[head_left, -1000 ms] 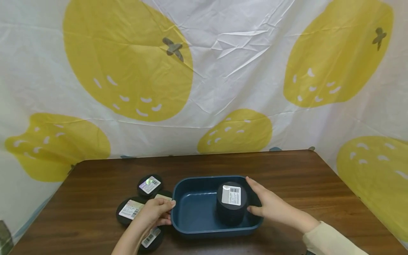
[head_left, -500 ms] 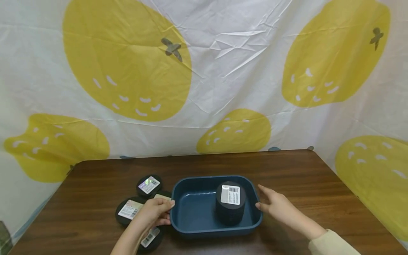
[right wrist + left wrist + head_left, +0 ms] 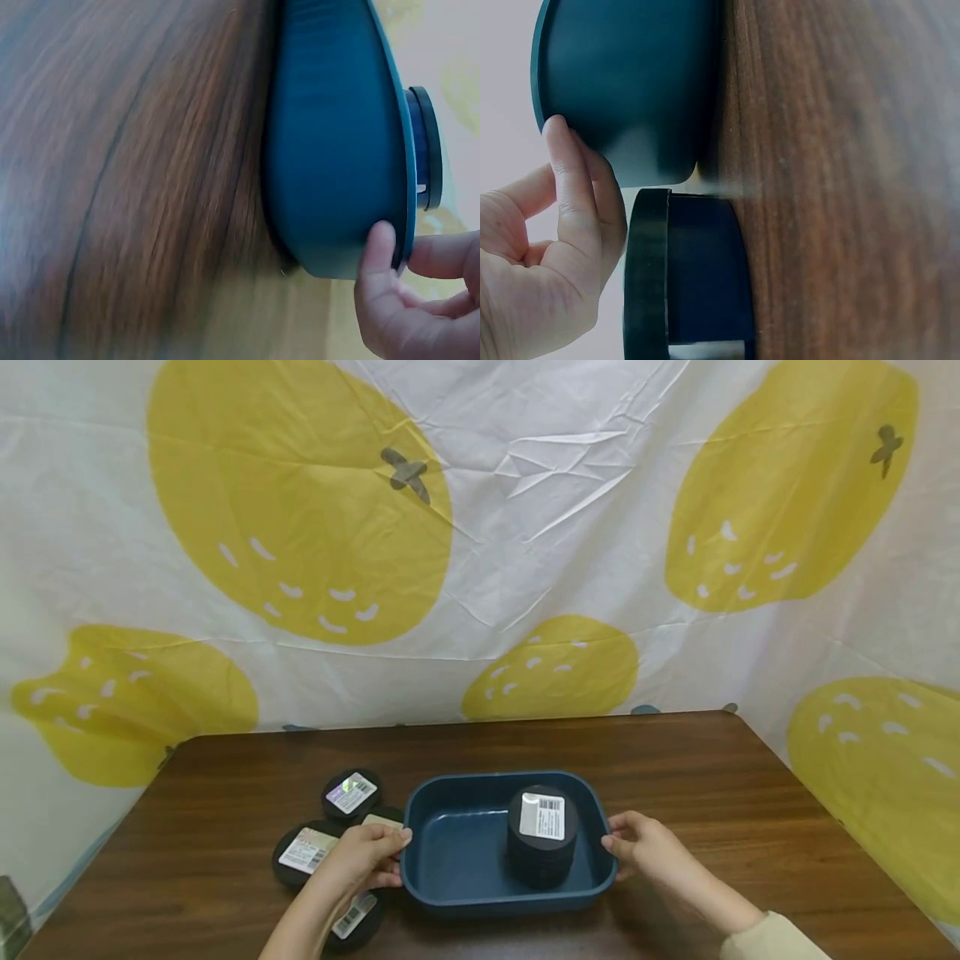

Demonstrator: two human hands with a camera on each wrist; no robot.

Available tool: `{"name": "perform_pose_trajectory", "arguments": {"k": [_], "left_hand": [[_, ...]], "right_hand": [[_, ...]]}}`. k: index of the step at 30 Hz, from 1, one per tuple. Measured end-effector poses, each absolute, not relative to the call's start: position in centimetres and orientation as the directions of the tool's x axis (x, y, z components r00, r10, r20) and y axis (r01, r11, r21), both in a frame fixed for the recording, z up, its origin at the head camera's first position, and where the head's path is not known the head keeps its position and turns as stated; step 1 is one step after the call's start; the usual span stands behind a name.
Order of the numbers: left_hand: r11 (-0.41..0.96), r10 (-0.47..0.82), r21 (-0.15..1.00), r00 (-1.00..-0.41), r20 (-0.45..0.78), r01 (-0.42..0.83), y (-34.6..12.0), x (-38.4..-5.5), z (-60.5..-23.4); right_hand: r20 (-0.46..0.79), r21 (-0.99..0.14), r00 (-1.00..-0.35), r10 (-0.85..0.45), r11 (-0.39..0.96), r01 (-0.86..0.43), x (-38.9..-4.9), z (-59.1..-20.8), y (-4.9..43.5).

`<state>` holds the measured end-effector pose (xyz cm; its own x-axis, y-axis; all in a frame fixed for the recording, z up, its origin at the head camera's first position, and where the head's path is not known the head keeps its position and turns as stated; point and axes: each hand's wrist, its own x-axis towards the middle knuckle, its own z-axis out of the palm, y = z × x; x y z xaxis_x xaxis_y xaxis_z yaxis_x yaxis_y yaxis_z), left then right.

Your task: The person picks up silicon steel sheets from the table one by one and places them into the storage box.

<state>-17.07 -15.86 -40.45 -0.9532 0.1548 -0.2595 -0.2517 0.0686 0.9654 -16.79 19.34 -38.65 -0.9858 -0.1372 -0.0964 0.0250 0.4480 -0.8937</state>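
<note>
A dark blue rectangular plastic basin sits on the wooden table. My left hand holds its left rim, thumb on top and fingers against the outer wall, as the left wrist view shows. At the opposite end, my right hand pinches the right rim between thumb and fingers. Inside the basin, toward the right, stands a black round lidded tub with a white barcode label on top; whether it is one piece or a stack I cannot tell. Its lid edge shows above the basin rim in the right wrist view.
Several black round lidded containers with labels lie left of the basin: one behind, one at the far left, one in front and one partly hidden by the basin. A lemon-print cloth hangs behind the table.
My right hand has moved off the black tub to the basin's right rim, and its fingers have closed on that rim. The left hand and the basin have stayed nearly still.
</note>
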Motion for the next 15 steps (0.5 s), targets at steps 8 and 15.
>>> {"name": "perform_pose_trajectory", "arguments": {"k": [8,15], "left_hand": [[0.062,0.144,0.965,-0.954,-0.262,-0.255,-15.82,-17.15,-40.49],[0.051,0.147,0.967,-0.956,-0.254,-0.249,-15.84,-17.16,-40.55]], "right_hand": [[-0.187,-0.966,-0.963,-0.195,0.212,0.145,-16.75,-39.07,19.62],[-0.204,-0.966,-0.958,-0.201,0.2,0.164,-16.88,-39.11,19.7]]}}
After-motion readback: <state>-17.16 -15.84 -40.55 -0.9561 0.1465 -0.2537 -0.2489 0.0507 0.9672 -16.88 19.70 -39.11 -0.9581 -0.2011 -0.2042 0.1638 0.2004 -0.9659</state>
